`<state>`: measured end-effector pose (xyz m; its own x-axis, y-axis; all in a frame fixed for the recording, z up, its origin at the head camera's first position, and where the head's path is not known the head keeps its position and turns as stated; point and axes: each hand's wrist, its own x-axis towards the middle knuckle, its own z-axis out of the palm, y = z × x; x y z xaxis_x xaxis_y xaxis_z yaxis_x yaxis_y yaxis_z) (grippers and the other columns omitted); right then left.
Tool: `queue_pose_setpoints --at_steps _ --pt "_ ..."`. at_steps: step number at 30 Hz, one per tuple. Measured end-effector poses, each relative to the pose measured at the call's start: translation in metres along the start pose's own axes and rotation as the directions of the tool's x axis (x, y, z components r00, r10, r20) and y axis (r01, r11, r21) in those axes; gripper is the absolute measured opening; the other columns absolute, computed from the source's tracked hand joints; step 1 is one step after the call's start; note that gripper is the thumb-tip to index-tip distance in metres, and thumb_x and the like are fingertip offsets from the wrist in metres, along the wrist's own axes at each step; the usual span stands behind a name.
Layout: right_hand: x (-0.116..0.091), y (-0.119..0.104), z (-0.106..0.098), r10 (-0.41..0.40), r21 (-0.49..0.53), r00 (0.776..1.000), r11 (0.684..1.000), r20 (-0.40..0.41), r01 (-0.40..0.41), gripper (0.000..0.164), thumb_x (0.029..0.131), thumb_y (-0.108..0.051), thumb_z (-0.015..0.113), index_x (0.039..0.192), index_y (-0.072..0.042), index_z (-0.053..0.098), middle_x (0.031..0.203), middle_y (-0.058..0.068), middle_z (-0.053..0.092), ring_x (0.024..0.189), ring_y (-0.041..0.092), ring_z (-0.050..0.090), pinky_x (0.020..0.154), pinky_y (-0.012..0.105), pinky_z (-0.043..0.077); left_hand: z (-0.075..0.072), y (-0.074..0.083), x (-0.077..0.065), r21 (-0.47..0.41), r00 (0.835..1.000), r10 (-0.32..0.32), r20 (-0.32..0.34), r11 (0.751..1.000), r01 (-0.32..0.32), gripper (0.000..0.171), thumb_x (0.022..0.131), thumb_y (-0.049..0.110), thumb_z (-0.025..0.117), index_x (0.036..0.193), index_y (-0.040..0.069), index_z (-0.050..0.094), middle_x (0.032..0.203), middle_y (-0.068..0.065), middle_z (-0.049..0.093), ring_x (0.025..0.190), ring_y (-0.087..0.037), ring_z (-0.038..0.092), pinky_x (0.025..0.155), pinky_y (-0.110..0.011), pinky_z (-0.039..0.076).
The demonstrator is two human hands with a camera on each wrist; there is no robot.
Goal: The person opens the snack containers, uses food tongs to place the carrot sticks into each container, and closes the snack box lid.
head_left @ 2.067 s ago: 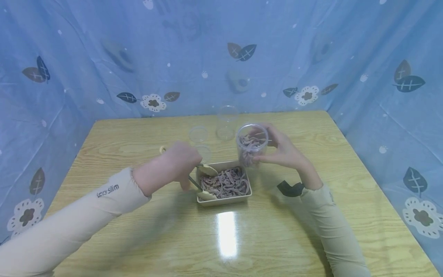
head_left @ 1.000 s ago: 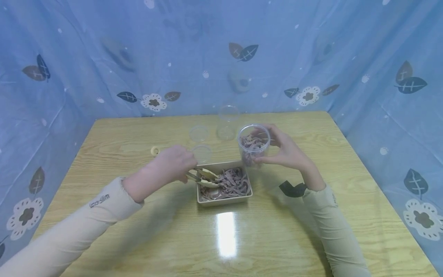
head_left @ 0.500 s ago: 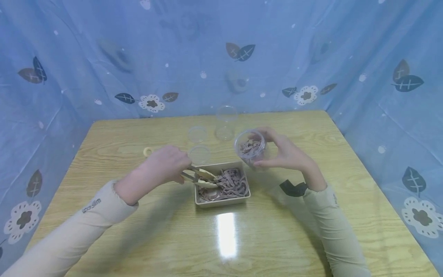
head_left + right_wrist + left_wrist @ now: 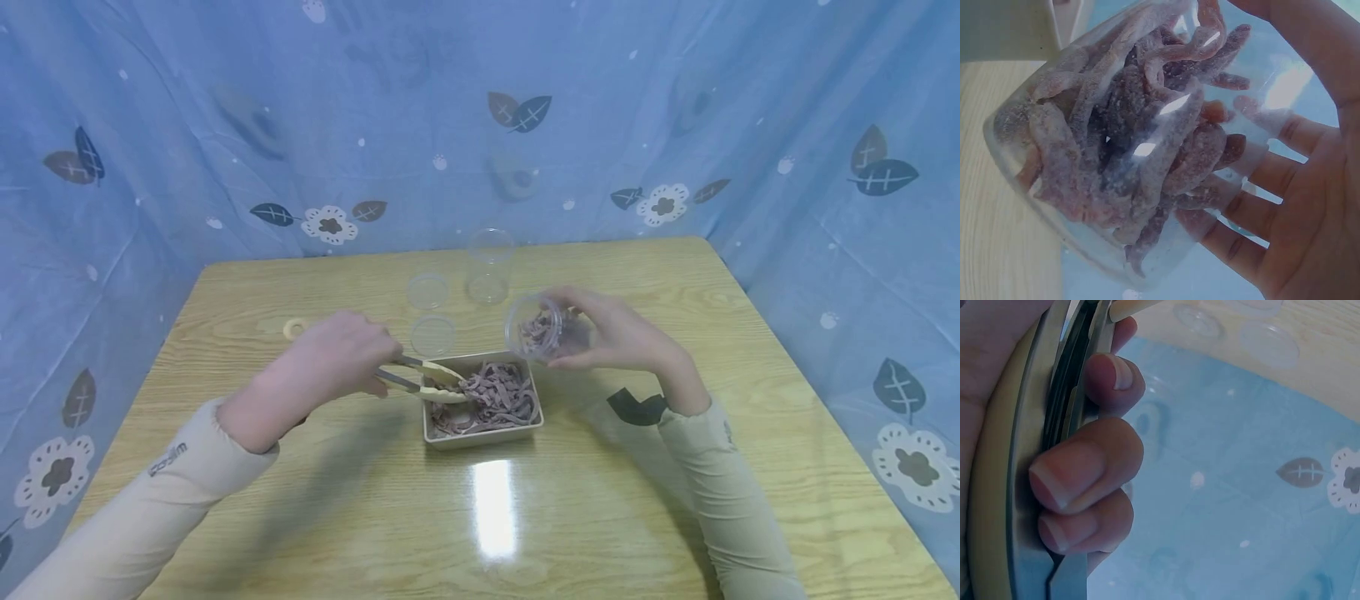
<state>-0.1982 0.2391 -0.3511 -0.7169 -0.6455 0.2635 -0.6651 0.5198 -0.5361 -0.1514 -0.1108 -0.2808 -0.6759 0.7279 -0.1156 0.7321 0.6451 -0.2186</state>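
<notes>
My left hand point(image 4: 330, 358) grips a pair of metal tongs point(image 4: 397, 381) with cream tips, fingers curled round the handles in the left wrist view. The tips stand apart, low in a beige rectangular tray point(image 4: 483, 440), against a pile of greyish-purple powdery strips point(image 4: 504, 400). My right hand point(image 4: 622, 337) holds a clear plastic jar point(image 4: 517, 329) above the tray's right back corner. Its mouth is tilted left. More such strips point(image 4: 1147, 131) lie inside it in the right wrist view, with several fingers against the jar's wall.
Behind the tray lie two clear round lids point(image 4: 428, 291), and another clear jar point(image 4: 490, 271) stands to their right. A dark curved piece point(image 4: 636, 408) shows beside the right wrist. A blue patterned curtain point(image 4: 442, 125) closes off the table's back and sides.
The right hand has lowered the jar a little and tipped it from upright toward the left. The left hand has drawn back to the left with the tongs, whose tips remain in the tray.
</notes>
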Motion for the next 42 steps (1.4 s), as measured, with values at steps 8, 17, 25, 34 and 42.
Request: queue_pose_setpoints --at_steps 8,17,25,34,42 --pt "-0.001 -0.005 0.000 -0.041 -0.052 0.999 0.998 0.013 0.042 0.085 0.064 -0.030 0.084 0.136 -0.009 0.043 0.125 0.006 0.056 0.109 0.021 0.055 0.094 0.042 0.046 -0.008 0.000 -0.009 -0.044 1.000 -0.017 0.008 0.999 0.017 0.032 0.062 0.042 0.080 0.077 0.016 0.066 0.065 0.008 0.058 0.050 -0.007 0.044 0.048 -0.023 0.042" --pt "-0.001 -0.013 -0.002 -0.046 -0.152 0.997 0.987 0.054 0.054 0.085 0.065 -0.037 0.083 0.137 -0.013 0.044 0.123 0.002 0.058 0.108 0.017 0.056 0.094 0.039 0.046 -0.010 -0.003 -0.017 -0.082 0.999 -0.027 -0.045 0.996 0.023 0.030 0.062 0.041 0.081 0.075 0.020 0.063 0.064 0.013 0.053 0.048 -0.005 0.040 0.046 -0.023 0.038" --pt "-0.001 -0.018 -0.003 -0.065 -0.212 0.994 0.974 0.089 0.082 0.085 0.067 -0.044 0.079 0.137 -0.008 0.044 0.128 0.006 0.057 0.112 0.022 0.055 0.097 0.041 0.043 -0.011 -0.005 -0.025 -0.143 0.996 -0.054 -0.074 0.989 0.043 0.030 0.065 0.043 0.079 0.079 0.021 0.063 0.065 0.012 0.054 0.048 -0.004 0.040 0.045 -0.022 0.036" --pt "0.000 -0.021 0.001 -0.057 -0.263 0.992 0.961 0.112 0.085 0.089 0.065 -0.041 0.081 0.140 -0.015 0.041 0.116 0.004 0.062 0.095 0.016 0.058 0.088 0.037 0.047 -0.008 -0.011 -0.035 -0.183 0.989 -0.107 -0.105 0.979 0.086 0.038 0.068 0.045 0.076 0.095 0.019 0.070 0.070 0.011 0.059 0.052 -0.003 0.043 0.048 -0.024 0.039" --pt "0.002 -0.032 0.010 -0.061 -0.331 0.990 0.938 0.130 0.101 0.090 0.065 -0.051 0.078 0.141 -0.018 0.041 0.114 0.004 0.061 0.097 0.018 0.057 0.089 0.037 0.046 -0.006 -0.011 -0.037 -0.202 0.981 -0.118 -0.155 0.976 0.085 0.039 0.068 0.046 0.075 0.097 0.019 0.069 0.071 0.010 0.060 0.051 -0.002 0.040 0.045 -0.022 0.035"
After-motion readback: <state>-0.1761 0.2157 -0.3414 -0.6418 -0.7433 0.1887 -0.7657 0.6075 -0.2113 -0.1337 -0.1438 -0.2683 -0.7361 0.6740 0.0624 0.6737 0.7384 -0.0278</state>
